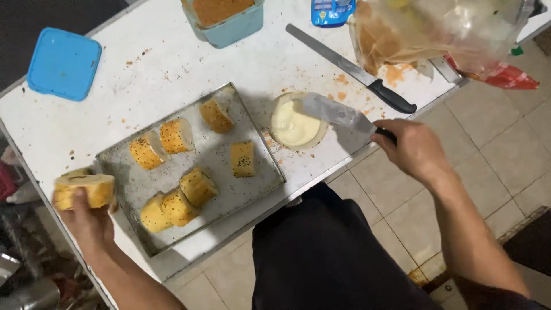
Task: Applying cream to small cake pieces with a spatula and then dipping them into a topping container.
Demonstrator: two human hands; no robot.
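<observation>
Golden, seed-speckled bread rolls are the work in hand. At the lower left of the frame the left hand (86, 221) is closed around one split roll (85, 189), thumb on top, holding it just off the edge of the white table (172, 57). At the right centre the right hand (414, 148) is wrapped around the dark handle of a broad spatula (336, 112), whose blade lies over the round bowl of pale cream (294, 123) at the middle of the frame.

Judging by how things lie, the filling looks barely begun or only partly done: seven rolls (198, 185) sit on the metal tray (261, 172) left of centre, and none shows cream from above. The held roll shows no cream either, though its cut is hard to read at this angle.

Along the top edge a light blue tub of orange crumb (227, 17) is cut off, as is a small blue packet (332, 11). A blue lid (63, 63) lies at the upper left, a long black-handled knife (353, 69) slants across the upper middle, and a clear plastic bag (430, 28) at the upper right blurs its contents. Whether the blade carries any cream cannot be told. Dark clutter at the far left edge is unreadable.
</observation>
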